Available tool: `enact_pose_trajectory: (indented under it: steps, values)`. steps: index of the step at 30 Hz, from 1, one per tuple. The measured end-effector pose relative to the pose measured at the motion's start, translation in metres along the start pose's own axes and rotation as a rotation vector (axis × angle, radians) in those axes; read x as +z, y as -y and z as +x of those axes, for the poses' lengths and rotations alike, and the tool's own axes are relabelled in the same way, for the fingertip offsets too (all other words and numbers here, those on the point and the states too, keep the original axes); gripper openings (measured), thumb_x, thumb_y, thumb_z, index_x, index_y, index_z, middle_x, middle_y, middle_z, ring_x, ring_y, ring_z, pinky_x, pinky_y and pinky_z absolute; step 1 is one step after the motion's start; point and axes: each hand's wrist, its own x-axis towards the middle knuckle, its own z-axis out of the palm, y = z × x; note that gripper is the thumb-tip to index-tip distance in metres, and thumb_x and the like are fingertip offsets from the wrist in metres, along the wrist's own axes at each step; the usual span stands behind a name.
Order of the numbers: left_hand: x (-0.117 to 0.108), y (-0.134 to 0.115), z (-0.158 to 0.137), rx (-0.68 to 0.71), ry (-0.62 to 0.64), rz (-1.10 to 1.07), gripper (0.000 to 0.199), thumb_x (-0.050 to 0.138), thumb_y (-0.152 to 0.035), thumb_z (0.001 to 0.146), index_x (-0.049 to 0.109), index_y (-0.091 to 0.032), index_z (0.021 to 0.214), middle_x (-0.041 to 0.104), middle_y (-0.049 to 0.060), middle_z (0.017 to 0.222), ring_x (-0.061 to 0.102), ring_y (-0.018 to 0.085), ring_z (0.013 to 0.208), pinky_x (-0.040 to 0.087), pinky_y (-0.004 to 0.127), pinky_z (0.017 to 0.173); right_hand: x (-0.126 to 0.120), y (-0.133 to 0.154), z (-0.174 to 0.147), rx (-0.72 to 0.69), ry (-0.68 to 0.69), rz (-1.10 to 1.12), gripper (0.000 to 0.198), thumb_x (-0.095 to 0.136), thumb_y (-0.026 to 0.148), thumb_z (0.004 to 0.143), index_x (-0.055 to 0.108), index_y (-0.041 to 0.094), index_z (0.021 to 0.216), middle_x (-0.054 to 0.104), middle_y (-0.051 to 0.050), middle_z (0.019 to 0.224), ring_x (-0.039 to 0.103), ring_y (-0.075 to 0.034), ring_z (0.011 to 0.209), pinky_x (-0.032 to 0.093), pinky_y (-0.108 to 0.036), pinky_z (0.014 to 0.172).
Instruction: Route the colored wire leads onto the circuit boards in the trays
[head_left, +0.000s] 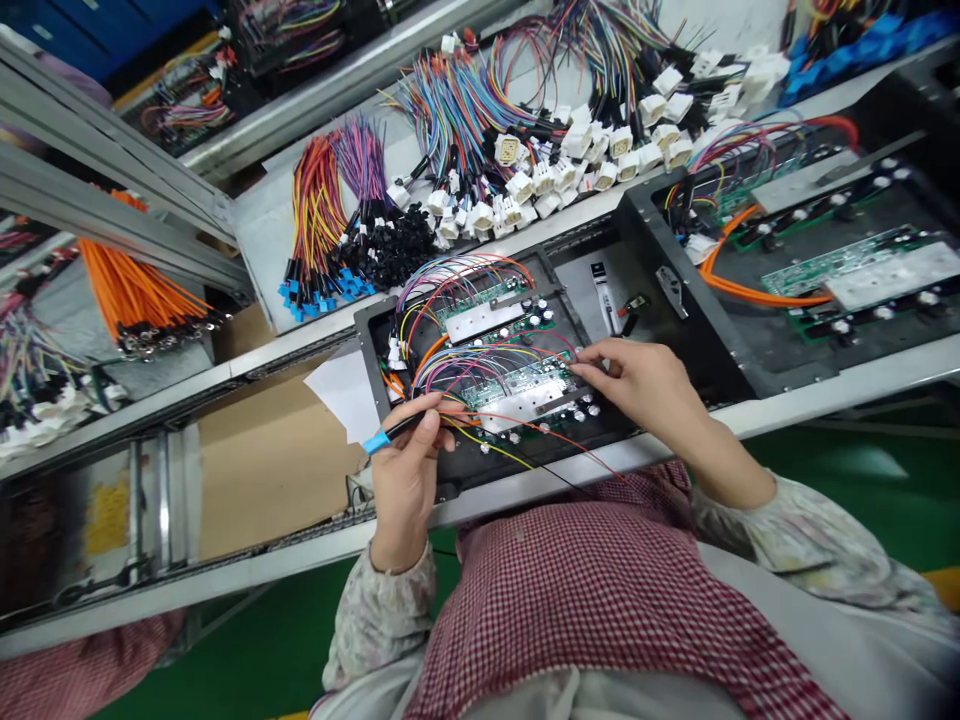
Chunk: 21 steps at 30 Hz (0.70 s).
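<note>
My left hand [409,460] pinches a wire harness with a blue connector [376,441] and a black sleeve at one end. Its loose red, yellow and black wires [517,458] trail over the front edge of a black housing. Thumb and forefinger of my right hand [645,385] are closed at the right end of the nearer green circuit board [555,372], where a thin wire seems to reach the fingertips. A silver metal bar [517,405] lies along that board. Behind it, a second board with its own metal bar [484,318] sits in the same black housing [369,350], with many coloured wires attached.
Bundles of wires with white connectors [525,185], orange-red wires [321,190] and purple wires [361,150] lie on the shelf behind. Another black housing [720,340] with boards stands at right. Cardboard [277,440] and white paper [341,390] lie at left.
</note>
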Motion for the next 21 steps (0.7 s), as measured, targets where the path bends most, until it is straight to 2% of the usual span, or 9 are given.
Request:
enact_pose_trajectory:
  steps: [2, 5, 13, 18, 19, 21]
  values:
    - [-0.001, -0.001, 0.0, 0.006, -0.003, 0.008, 0.022, 0.088, -0.031, 0.071, 0.079, -0.023, 0.089, 0.079, 0.005, 0.08, 0.073, 0.015, 0.071, 0.051, 0.016, 0.049, 0.003, -0.002, 0.004, -0.006, 0.015, 0.011, 0.032, 0.058, 0.049, 0.091, 0.077, 0.025, 0.084, 0.072, -0.003, 0.071, 0.06, -0.017, 0.058, 0.037, -0.03, 0.054]
    - [-0.002, 0.0, 0.0, 0.001, -0.006, 0.012, 0.023, 0.088, -0.031, 0.072, 0.079, -0.023, 0.091, 0.079, 0.005, 0.081, 0.073, 0.015, 0.071, 0.052, 0.017, 0.051, 0.006, -0.001, 0.003, 0.041, -0.025, 0.018, 0.032, 0.059, 0.05, 0.091, 0.078, 0.025, 0.085, 0.068, -0.002, 0.064, 0.059, -0.017, 0.055, 0.034, -0.029, 0.052]
    - [-0.002, 0.002, -0.001, 0.009, -0.004, 0.019, 0.023, 0.084, -0.029, 0.078, 0.077, -0.023, 0.099, 0.08, 0.005, 0.086, 0.074, 0.015, 0.076, 0.051, 0.016, 0.052, 0.008, -0.003, 0.003, 0.052, -0.01, -0.004, 0.029, 0.061, 0.049, 0.09, 0.078, 0.026, 0.086, 0.066, -0.001, 0.061, 0.059, -0.017, 0.056, 0.033, -0.028, 0.053]
    - [-0.002, 0.002, -0.002, 0.007, -0.007, 0.031, 0.021, 0.083, -0.03, 0.079, 0.076, -0.022, 0.097, 0.08, 0.004, 0.088, 0.074, 0.014, 0.077, 0.051, 0.016, 0.053, -0.002, 0.013, -0.01, 0.044, -0.112, -0.051, 0.035, 0.058, 0.056, 0.092, 0.075, 0.025, 0.091, 0.069, -0.003, 0.068, 0.06, -0.017, 0.059, 0.035, -0.028, 0.055]
    - [-0.002, 0.002, -0.002, 0.008, -0.008, 0.032, 0.02, 0.082, -0.03, 0.079, 0.076, -0.022, 0.096, 0.08, 0.004, 0.088, 0.074, 0.014, 0.077, 0.052, 0.016, 0.053, -0.004, 0.019, -0.015, 0.004, -0.087, -0.039, 0.035, 0.058, 0.056, 0.092, 0.074, 0.024, 0.094, 0.07, -0.002, 0.069, 0.06, -0.016, 0.059, 0.036, -0.028, 0.056]
    - [-0.002, 0.002, -0.002, 0.01, -0.016, 0.034, 0.019, 0.082, -0.03, 0.079, 0.076, -0.022, 0.095, 0.08, 0.004, 0.087, 0.074, 0.015, 0.078, 0.052, 0.016, 0.053, -0.005, 0.028, -0.027, -0.136, 0.073, -0.021, 0.033, 0.057, 0.053, 0.093, 0.072, 0.025, 0.096, 0.07, 0.0, 0.069, 0.058, -0.014, 0.055, 0.034, -0.028, 0.055]
